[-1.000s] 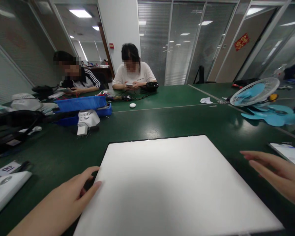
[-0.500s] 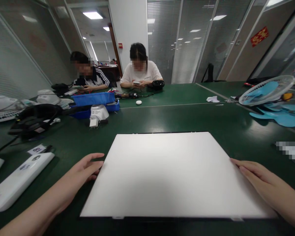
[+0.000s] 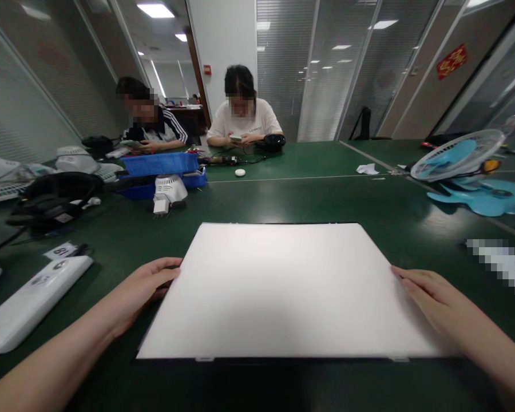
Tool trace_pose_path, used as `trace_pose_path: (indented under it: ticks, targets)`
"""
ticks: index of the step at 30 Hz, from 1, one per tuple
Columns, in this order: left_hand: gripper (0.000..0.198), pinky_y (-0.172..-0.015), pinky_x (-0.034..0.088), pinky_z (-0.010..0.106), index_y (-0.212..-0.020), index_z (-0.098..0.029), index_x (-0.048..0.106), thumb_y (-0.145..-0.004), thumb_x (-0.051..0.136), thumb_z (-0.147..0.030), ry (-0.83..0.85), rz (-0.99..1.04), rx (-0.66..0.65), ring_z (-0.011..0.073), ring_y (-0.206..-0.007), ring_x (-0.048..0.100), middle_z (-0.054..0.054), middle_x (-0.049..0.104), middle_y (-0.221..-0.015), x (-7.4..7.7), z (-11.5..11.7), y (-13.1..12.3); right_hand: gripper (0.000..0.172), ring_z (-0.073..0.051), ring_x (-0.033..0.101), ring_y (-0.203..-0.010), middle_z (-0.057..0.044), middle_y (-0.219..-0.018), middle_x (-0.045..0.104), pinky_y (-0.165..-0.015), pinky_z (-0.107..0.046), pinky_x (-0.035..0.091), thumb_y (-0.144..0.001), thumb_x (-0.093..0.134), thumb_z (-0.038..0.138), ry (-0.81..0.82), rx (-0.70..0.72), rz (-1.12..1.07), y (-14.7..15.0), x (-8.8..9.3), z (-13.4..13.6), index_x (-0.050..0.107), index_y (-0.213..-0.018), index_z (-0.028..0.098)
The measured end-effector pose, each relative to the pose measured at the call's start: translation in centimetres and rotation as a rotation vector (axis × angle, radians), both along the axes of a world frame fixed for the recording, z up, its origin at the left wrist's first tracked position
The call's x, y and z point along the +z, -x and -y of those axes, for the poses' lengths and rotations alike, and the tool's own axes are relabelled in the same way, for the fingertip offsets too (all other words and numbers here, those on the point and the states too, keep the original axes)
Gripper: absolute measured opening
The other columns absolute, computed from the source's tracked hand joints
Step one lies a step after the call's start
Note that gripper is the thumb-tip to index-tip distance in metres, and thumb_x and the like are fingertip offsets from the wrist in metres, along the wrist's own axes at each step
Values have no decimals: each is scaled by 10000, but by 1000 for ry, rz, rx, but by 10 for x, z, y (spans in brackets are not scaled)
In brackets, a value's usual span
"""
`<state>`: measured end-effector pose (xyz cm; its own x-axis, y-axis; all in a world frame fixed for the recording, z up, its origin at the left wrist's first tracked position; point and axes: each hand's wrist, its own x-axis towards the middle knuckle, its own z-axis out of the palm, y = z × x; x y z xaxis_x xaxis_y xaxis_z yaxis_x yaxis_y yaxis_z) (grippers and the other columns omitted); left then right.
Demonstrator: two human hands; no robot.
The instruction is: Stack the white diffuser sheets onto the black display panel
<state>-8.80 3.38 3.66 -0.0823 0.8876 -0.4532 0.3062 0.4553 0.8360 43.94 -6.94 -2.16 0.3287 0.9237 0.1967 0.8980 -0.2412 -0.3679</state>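
Note:
A flat white rectangular panel (image 3: pixel 266 286) with a thin dark rim and small tabs along its near edge lies in front of me, over the green table. My left hand (image 3: pixel 152 280) grips its left edge, thumb near the top face and the other fingers partly hidden. At the opposite side, my right hand (image 3: pixel 424 289) pinches the right edge, with the fingertips close together. Whether the panel rests on the table or is slightly raised I cannot tell.
White power bank-like slabs (image 3: pixel 38 303) lie left, near a black headset-like object (image 3: pixel 55 200). Blue trays (image 3: pixel 161 164) and a white fan part (image 3: pixel 169 191) stand beyond. Light-blue fan blades (image 3: pixel 484 197) and a fan grille (image 3: pixel 459 154) sit right. Two people (image 3: pixel 242 117) sit across the green table (image 3: pixel 257 200).
My left fingers have come together against the panel's left edge. The right hand keeps its pinch. The whole scene sits slightly higher and further left in view.

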Motion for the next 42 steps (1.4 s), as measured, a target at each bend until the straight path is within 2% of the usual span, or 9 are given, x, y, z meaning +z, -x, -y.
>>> trace_pose_path:
  ticks: [5, 8, 11, 13, 15, 23, 31, 36, 42]
  targets:
    - [695, -666, 544, 291, -1215, -200, 585, -619, 859, -428, -2, 0, -11, 244, -856, 713, 47, 751, -919, 4, 3, -2, 722, -332, 651, -1119, -197, -1173, 675, -999, -482, 531, -892, 351, 626, 56, 1, -69, 1, 2, 1, 684, -1255, 99]
    - [715, -614, 554, 283, -1244, -199, 553, -632, 873, -383, 26, 49, -4, 223, -758, 718, 52, 753, -910, 12, 3, -4, 815, -414, 572, -1214, -287, -1264, 604, -1010, -572, 487, -932, 326, 616, -163, 1, 205, 23, 17, 15, 529, -1391, -26]
    - [695, -568, 565, 276, -1263, -194, 529, -667, 861, -330, 56, 74, 4, 210, -698, 719, 61, 759, -923, 23, 2, -7, 677, -374, 494, -1311, -220, -1464, 493, -1047, -539, 446, -969, 416, 521, -365, 346, 501, 67, 40, 36, 444, -1490, 90]
    - [638, -533, 561, 261, -1277, -187, 519, -728, 819, -315, 51, 69, -3, 198, -657, 713, 44, 760, -872, 31, 2, -10, 583, -294, 554, -1242, -121, -1427, 565, -984, -440, 479, -969, 483, 493, -419, 668, 593, 99, 49, 45, 487, -1477, 209]
    - [554, -510, 548, 241, -1292, -175, 510, -811, 748, -313, 34, 66, -17, 183, -627, 707, 28, 760, -827, 37, 3, -12, 430, -256, 586, -1191, -61, -1353, 636, -966, -421, 466, -1003, 455, 406, -455, 777, 605, 125, 51, 46, 571, -1388, 253]
    - [556, -516, 568, 249, -1304, -175, 509, -819, 749, -301, 39, 65, -37, 202, -669, 726, 44, 768, -868, 29, -2, -8, 399, -201, 640, -1058, -11, -1178, 725, -895, -393, 453, -1046, 308, 177, -506, 834, 531, 150, 24, 36, 673, -1205, 202]
    - [605, -514, 568, 237, -1200, -221, 574, -675, 874, -250, 99, 150, -8, 195, -676, 714, 39, 733, -862, 16, -12, 3, 363, -212, 637, -1071, -20, -1203, 719, -902, -396, 449, -1062, 364, 304, -488, 834, 554, 142, 37, 34, 674, -1218, 197]
    - [597, -514, 562, 234, -1183, -223, 585, -660, 871, -245, 112, 140, 10, 203, -694, 718, 36, 723, -842, 13, -10, 3, 388, -222, 632, -1072, -34, -1197, 721, -910, -411, 431, -1020, 337, 118, -511, 857, 613, 142, 38, 35, 661, -1228, 164]
    - [626, -605, 593, 301, -1276, -230, 545, -743, 797, -440, 86, 26, -144, 254, -818, 724, 69, 733, -931, 4, -15, 12, 406, -213, 641, -1047, -38, -1179, 725, -866, -398, 454, -1013, 313, 120, -505, 865, 671, 144, 44, 38, 650, -1236, 157]
